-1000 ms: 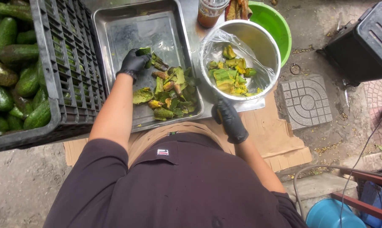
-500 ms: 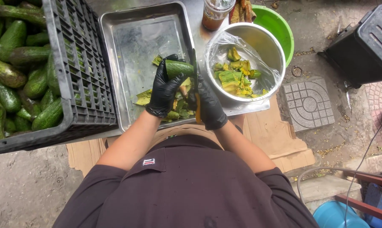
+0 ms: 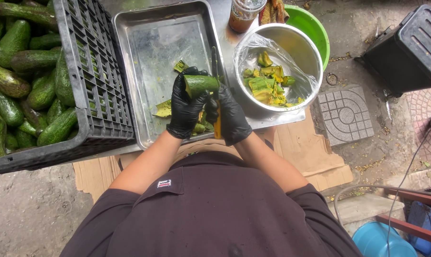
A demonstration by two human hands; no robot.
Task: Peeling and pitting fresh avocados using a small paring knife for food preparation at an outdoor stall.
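Over a concrete floor, a steel tray (image 3: 149,43) carries peel scraps; above its near right edge the left hand (image 3: 186,107) grips an avocado piece (image 3: 201,84), the right hand (image 3: 230,116) clenches an orange-handled knife (image 3: 217,124) against it; beyond right, a lined bowl (image 3: 301,47)

Shiny metal tray (image 3: 144,43); matt black plastic crate (image 3: 89,71); glossy gloves.
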